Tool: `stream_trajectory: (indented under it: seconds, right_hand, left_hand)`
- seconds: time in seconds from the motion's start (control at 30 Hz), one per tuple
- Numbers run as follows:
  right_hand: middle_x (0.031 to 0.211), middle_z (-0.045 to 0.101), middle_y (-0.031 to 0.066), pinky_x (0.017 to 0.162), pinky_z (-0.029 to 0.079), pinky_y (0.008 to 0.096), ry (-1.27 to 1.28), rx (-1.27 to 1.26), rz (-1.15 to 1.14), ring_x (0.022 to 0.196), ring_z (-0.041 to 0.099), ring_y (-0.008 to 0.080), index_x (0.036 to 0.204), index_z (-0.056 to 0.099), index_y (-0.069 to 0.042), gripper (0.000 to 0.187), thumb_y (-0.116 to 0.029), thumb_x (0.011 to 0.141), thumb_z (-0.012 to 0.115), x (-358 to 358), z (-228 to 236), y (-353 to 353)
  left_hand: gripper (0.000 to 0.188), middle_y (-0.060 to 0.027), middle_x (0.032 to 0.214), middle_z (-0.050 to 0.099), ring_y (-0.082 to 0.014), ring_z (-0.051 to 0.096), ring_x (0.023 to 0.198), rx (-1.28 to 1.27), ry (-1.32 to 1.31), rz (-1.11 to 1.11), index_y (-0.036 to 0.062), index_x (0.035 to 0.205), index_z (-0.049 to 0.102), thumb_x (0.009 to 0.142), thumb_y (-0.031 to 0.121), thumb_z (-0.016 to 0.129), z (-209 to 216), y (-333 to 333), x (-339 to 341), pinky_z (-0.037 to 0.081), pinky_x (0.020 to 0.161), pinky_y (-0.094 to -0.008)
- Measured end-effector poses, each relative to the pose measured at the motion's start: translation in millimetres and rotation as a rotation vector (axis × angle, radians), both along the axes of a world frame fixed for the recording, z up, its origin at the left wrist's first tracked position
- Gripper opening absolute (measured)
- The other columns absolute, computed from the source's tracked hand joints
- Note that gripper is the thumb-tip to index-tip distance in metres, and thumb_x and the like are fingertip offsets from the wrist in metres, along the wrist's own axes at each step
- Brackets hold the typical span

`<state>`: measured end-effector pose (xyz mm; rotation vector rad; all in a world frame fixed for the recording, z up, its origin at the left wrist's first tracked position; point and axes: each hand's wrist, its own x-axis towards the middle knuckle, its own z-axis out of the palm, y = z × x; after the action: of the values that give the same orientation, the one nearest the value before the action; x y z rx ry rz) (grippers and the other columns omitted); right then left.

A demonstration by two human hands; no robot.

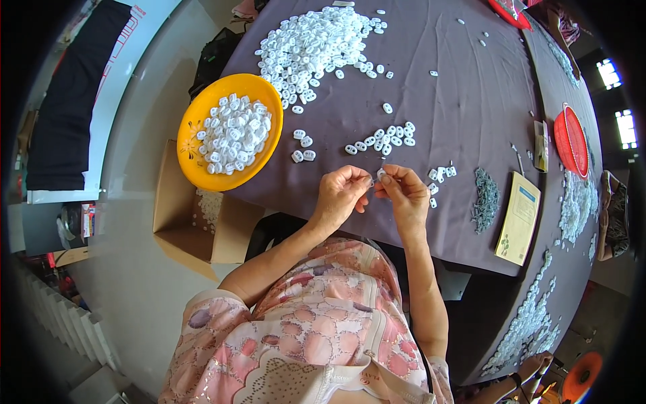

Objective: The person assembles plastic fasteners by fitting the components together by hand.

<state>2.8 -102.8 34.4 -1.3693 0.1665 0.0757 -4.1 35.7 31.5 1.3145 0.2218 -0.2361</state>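
Observation:
Close together above the table's near edge, both my hands are in a pinch. My right hand (407,198) grips a small white oval piece (381,174) between thumb and fingertips. The fingertips of my left hand (338,196) are pressed together right beside it, on something too small to make out. Just beyond my hands lies a loose cluster of white oval pieces with two dark holes (385,141). A smaller group of these pieces (441,174) lies right of my right hand. Further right is a pile of thin grey-green bits (485,200).
A yellow bowl (190,151) of white pieces stands at the table's left edge, above an open cardboard box (185,232). A big white heap (313,47) lies at the back. To the right are a cream notebook (518,219), a red basket (571,141) and other people's arms.

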Motion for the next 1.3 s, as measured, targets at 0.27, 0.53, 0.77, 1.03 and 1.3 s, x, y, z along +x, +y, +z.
stream_trajectory:
  seconds: [0.27, 0.53, 0.77, 1.03, 1.3]
  right_hand:
    - [0.084, 0.064, 0.0047, 0.061, 0.053, 0.0227, -0.014, -0.011, 0.011, 0.07, 0.061, 0.0091, 0.096, 0.062, 0.003, 0.013, 0.001, 0.084, 0.059, -3, 1, 2]
    - [0.083, 0.064, 0.0048, 0.06, 0.052, 0.0226, -0.015, -0.019, 0.014, 0.07, 0.061, 0.0092, 0.096, 0.063, 0.002, 0.012, 0.0, 0.085, 0.059, -3, -1, 2]
    - [0.082, 0.064, 0.0048, 0.059, 0.052, 0.0222, -0.042, -0.065, -0.007, 0.068, 0.06, 0.0084, 0.095, 0.063, 0.002, 0.011, -0.001, 0.085, 0.059, 1, 5, 0]
    - [0.081, 0.064, 0.0022, 0.061, 0.049, 0.0204, -0.08, -0.077, -0.07, 0.067, 0.058, 0.0065, 0.093, 0.063, 0.002, 0.009, -0.001, 0.085, 0.061, 2, -7, -5]
    - [0.086, 0.061, 0.0041, 0.063, 0.049, 0.0243, -0.242, -0.413, -0.062, 0.074, 0.058, 0.0107, 0.103, 0.06, -0.002, 0.027, 0.001, 0.076, 0.065, -3, 1, -5]
  left_hand:
    - [0.01, -0.0028, 0.067, 0.059, -0.0063, 0.053, 0.051, 0.064, -0.036, 0.001, -0.0016, 0.084, 0.059, 0.085, 0.008, 0.059, 3, 1, -1, 0.045, 0.043, -0.0204]
    - [0.011, -0.0031, 0.071, 0.061, -0.006, 0.055, 0.054, 0.102, -0.055, -0.056, -0.0014, 0.089, 0.061, 0.087, 0.009, 0.058, 2, 2, 3, 0.047, 0.045, -0.0202]
    - [0.012, -0.0041, 0.073, 0.062, -0.0068, 0.056, 0.055, 0.126, -0.076, -0.104, -0.0024, 0.09, 0.062, 0.087, 0.009, 0.058, 8, -1, 14, 0.048, 0.045, -0.0206]
    - [0.012, -0.0054, 0.076, 0.065, -0.0089, 0.06, 0.058, 0.022, 0.018, -0.082, -0.0002, 0.091, 0.064, 0.087, 0.01, 0.059, 5, -15, 20, 0.049, 0.046, -0.0204]
    - [0.015, -0.0042, 0.083, 0.066, -0.0119, 0.063, 0.072, -0.187, 0.206, -0.014, 0.0027, 0.093, 0.065, 0.086, 0.015, 0.061, -1, -21, 19, 0.052, 0.065, -0.0275]
